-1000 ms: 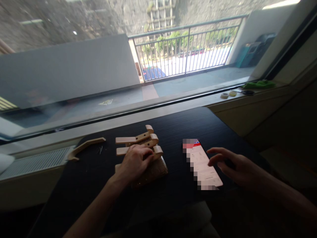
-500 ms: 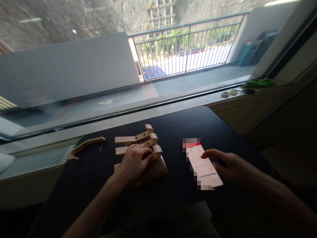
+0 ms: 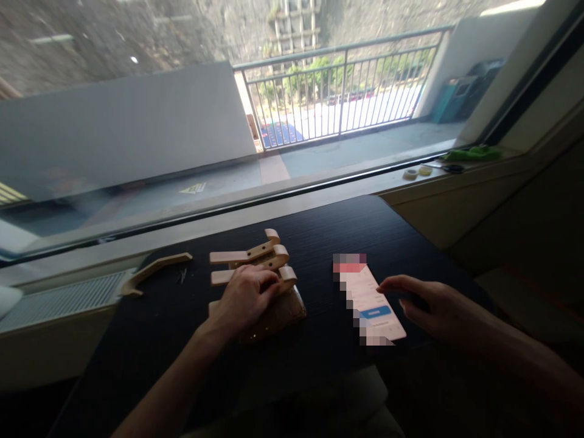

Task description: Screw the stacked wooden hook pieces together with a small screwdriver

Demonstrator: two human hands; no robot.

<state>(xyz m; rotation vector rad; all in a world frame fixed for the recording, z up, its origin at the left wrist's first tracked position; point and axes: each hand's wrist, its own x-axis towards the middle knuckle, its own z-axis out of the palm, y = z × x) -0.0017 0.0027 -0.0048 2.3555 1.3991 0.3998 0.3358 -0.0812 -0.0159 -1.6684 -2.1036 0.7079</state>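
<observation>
Curled over several pale wooden hooks [image 3: 265,249] with dark screw holes, my left hand [image 3: 249,292] grips the nearest one, its fingertips partly hidden. Under and in front of the hooks lies a brownish, shiny wrapped package [image 3: 278,319]. My right hand [image 3: 417,301] hovers at the right edge of a phone [image 3: 376,292] lying face up, index finger stretched toward the lit screen and thumb apart, holding nothing. The screen shows a blue button; its left part is blurred out.
A separate bent wooden piece [image 3: 157,264] lies on the left of the black table [image 3: 337,225], beside small metal screws [image 3: 182,275]. On the windowsill are tape rolls [image 3: 410,174], scissors [image 3: 451,168] and a green cloth [image 3: 474,153]. A radiator [image 3: 68,298] stands left.
My right index finger has drawn slightly right, off the screen toward the phone's edge. The screen content has changed, now showing a blue button. My left hand stays on the hooks.
</observation>
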